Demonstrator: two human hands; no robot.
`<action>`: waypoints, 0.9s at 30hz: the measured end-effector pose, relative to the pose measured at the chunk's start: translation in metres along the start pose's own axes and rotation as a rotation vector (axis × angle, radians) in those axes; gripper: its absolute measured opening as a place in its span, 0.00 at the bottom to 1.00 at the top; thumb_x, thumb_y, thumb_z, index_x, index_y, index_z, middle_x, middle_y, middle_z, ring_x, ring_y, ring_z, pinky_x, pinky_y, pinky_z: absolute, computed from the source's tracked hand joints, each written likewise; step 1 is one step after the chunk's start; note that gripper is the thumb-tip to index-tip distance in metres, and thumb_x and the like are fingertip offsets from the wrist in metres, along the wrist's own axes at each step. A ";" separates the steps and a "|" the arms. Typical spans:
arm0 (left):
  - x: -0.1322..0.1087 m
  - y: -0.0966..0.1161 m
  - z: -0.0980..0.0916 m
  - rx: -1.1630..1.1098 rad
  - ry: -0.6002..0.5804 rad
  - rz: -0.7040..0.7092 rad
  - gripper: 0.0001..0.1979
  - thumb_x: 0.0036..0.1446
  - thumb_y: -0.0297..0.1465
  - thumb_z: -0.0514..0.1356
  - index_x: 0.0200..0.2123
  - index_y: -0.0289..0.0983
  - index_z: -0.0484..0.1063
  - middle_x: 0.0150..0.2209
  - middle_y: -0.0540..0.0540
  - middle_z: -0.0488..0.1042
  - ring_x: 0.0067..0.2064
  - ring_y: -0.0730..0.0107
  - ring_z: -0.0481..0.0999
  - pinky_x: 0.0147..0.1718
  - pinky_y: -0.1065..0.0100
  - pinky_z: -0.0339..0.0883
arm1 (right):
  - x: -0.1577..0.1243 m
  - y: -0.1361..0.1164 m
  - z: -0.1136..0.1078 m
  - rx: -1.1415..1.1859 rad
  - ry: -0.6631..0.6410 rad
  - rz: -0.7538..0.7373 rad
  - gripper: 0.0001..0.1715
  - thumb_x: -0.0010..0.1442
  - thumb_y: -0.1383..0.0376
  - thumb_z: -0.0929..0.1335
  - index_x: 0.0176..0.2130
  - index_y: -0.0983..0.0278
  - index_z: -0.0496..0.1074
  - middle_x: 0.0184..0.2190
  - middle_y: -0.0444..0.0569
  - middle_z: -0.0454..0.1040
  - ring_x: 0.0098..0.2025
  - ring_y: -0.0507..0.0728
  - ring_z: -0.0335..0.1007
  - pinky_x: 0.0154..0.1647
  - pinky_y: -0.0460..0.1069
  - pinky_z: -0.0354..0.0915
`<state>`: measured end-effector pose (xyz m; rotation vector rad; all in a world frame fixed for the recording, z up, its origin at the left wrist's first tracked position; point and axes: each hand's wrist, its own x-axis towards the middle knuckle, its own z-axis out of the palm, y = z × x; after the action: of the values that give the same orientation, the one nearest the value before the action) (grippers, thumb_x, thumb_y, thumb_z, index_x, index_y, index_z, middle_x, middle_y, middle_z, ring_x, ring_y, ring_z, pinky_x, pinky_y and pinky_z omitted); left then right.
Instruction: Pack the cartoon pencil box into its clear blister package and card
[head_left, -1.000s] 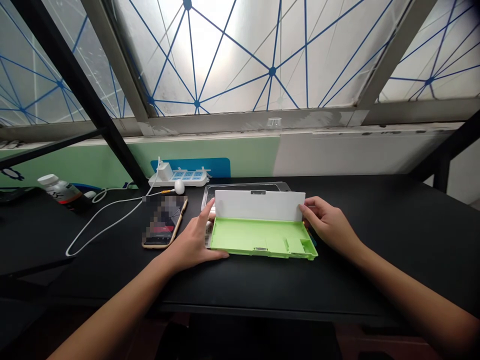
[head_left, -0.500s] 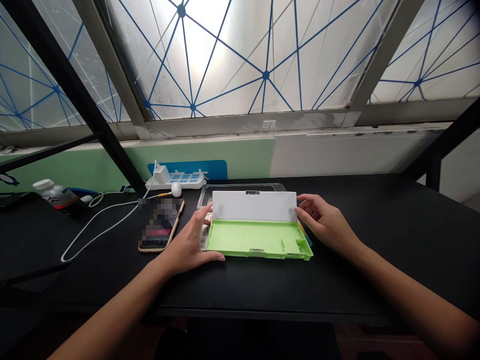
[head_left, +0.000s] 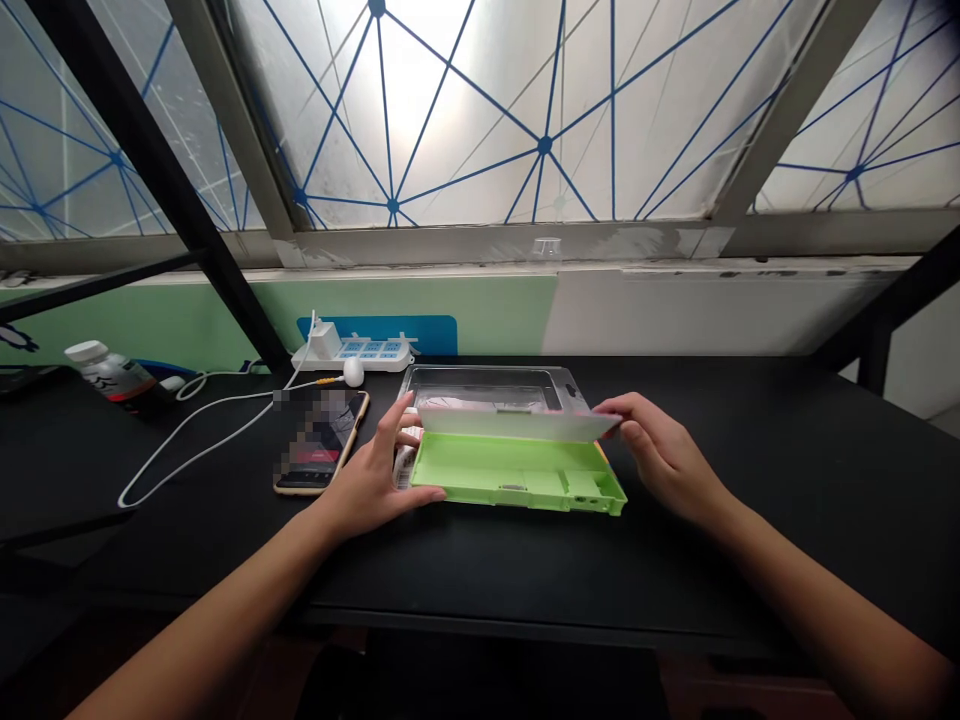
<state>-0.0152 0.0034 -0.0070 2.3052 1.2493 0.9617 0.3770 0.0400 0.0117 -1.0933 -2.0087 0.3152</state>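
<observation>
A green plastic case (head_left: 510, 484) lies on the black table (head_left: 787, 470) in front of me, its white lid (head_left: 517, 424) tilted partway down over the tray. My left hand (head_left: 371, 477) rests at the case's left end, thumb along the front edge and fingers up at the lid's left corner. My right hand (head_left: 664, 457) pinches the lid's right corner between thumb and fingers.
A clear plastic tray (head_left: 487, 385) lies just behind the case. A phone (head_left: 321, 443) lies to the left with a white cable (head_left: 187, 440) running to a power strip (head_left: 352, 352) by the wall. A bottle (head_left: 112, 374) lies at far left.
The white lid has swung from upright down toward the green tray, with both hands following it.
</observation>
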 end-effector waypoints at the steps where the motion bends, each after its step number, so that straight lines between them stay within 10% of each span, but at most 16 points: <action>1: 0.000 0.000 0.000 -0.001 0.012 -0.002 0.56 0.57 0.40 0.70 0.73 0.50 0.32 0.61 0.34 0.67 0.52 0.54 0.78 0.52 0.47 0.72 | 0.000 -0.001 0.000 -0.004 -0.017 -0.026 0.25 0.72 0.46 0.57 0.48 0.58 0.71 0.39 0.51 0.76 0.39 0.61 0.75 0.39 0.56 0.71; 11: 0.006 0.012 -0.002 0.077 0.044 -0.022 0.26 0.62 0.42 0.65 0.60 0.42 0.64 0.55 0.39 0.76 0.46 0.59 0.80 0.43 0.58 0.76 | -0.003 -0.010 -0.003 -0.005 -0.244 -0.174 0.35 0.62 0.37 0.65 0.55 0.58 0.71 0.50 0.56 0.76 0.50 0.66 0.75 0.48 0.58 0.73; 27: 0.011 0.012 0.000 0.076 -0.118 -0.132 0.24 0.67 0.43 0.57 0.61 0.39 0.62 0.49 0.41 0.77 0.48 0.57 0.78 0.47 0.59 0.71 | -0.001 -0.017 0.002 -0.120 -0.124 0.088 0.19 0.66 0.48 0.67 0.47 0.58 0.72 0.40 0.51 0.79 0.38 0.61 0.77 0.35 0.53 0.72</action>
<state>-0.0039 0.0061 0.0047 2.2664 1.3906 0.7350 0.3660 0.0297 0.0198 -1.2666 -2.1154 0.3179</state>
